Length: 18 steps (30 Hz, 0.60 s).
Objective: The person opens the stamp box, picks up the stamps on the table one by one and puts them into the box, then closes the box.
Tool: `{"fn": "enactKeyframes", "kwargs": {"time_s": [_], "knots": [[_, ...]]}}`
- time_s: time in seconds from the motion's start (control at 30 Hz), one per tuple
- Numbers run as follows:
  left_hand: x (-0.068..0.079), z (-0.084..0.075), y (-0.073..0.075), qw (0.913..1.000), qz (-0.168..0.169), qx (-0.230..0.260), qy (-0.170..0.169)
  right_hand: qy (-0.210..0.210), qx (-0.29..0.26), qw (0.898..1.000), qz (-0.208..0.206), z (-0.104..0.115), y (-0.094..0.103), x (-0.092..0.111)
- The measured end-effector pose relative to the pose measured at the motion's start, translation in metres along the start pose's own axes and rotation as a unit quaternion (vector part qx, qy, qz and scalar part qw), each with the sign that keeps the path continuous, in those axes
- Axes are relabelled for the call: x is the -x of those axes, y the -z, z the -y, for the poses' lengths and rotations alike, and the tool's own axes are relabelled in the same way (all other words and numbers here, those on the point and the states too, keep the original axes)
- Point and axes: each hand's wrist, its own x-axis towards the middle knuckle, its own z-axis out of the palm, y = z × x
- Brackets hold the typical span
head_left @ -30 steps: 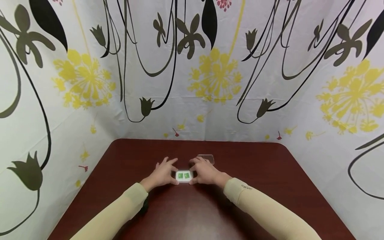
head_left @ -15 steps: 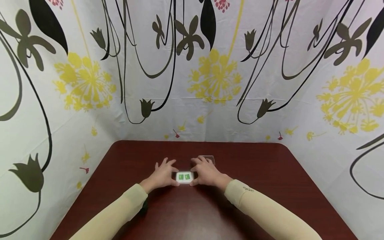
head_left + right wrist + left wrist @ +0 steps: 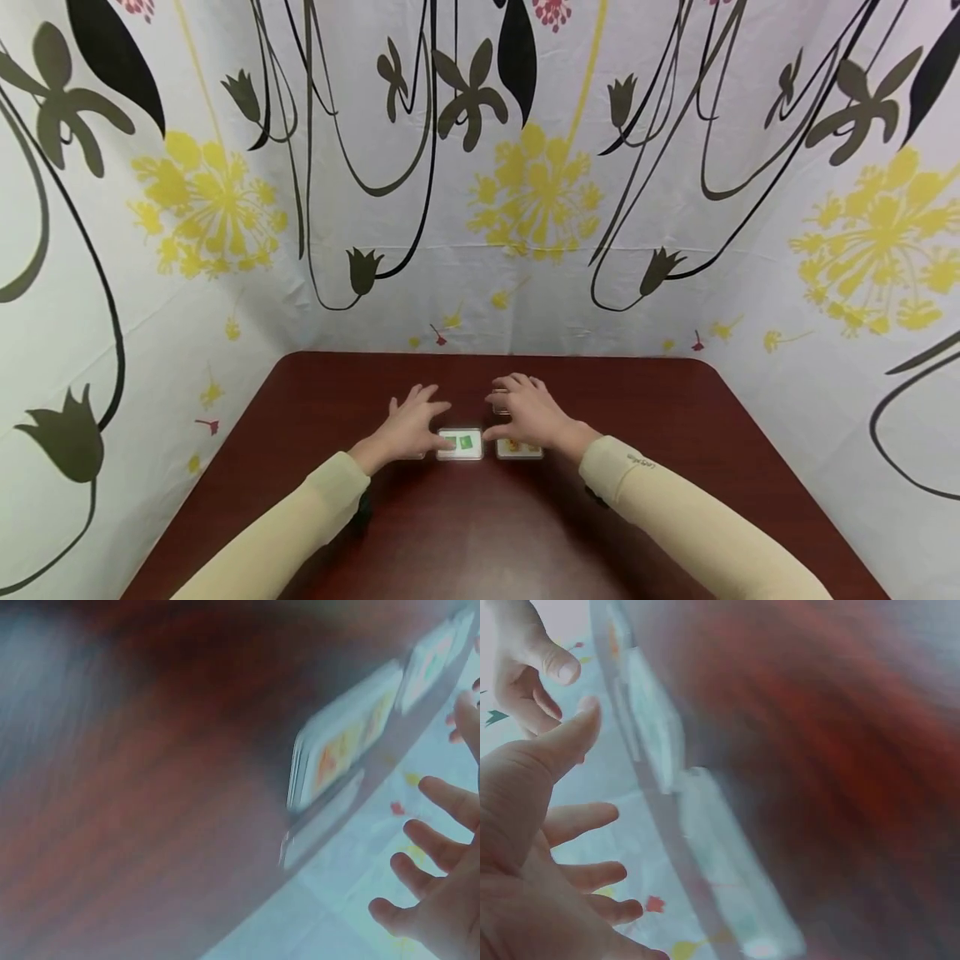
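Note:
A flat clear-edged case (image 3: 467, 444) with two green pictures on white lies between my hands in the head view. My left hand (image 3: 401, 431) hovers with spread fingers, its thumb overlapping that case's left part. To the right, my right hand (image 3: 534, 417) is also spread, holding nothing. It hangs over a similar case (image 3: 525, 451) with orange-yellow pictures, which it partly hides. The right wrist view shows this orange case (image 3: 345, 746) below the spread fingers of the right hand (image 3: 446, 877). Another case (image 3: 739, 870), blurred, lies nearest the left hand (image 3: 547, 840) in the left wrist view.
A clear, frameless-looking case (image 3: 499, 402) lies farther back, mostly behind the right hand. All rest on a dark red-brown table (image 3: 465, 517) with rounded far corners. Flower-patterned cloth (image 3: 510, 317) hangs around its back and sides.
My hands have come off the sides of the green-picture case. The right hand has moved right and lifted, uncovering the orange-picture case. The left thumb now overlaps the green-picture case.

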Motion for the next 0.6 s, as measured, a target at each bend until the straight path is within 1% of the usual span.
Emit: {"fn": "enactKeyframes", "kwargs": {"time_s": [0.13,0.2,0.27,0.43,0.6], "knots": [[-0.016,-0.015,0.005,0.9993,-0.031,0.012,-0.015,-0.02,-0.009,1.0,-0.005,-0.015,0.013,0.003],[-0.027,-0.022,0.005,0.9989,-0.041,0.015,-0.02,-0.032,-0.011,0.999,-0.004,-0.023,0.017,0.005],[-0.037,-0.029,0.004,0.9987,-0.043,0.019,-0.021,-0.045,-0.008,0.999,-0.001,-0.029,0.019,0.005],[-0.057,-0.04,-0.005,0.9986,-0.041,0.027,-0.018,-0.069,-0.005,0.998,0.006,-0.044,0.016,0.006],[-0.073,-0.043,-0.015,0.9985,-0.042,0.033,-0.014,-0.104,-0.006,0.994,0.017,-0.059,0.007,0.006]]}}
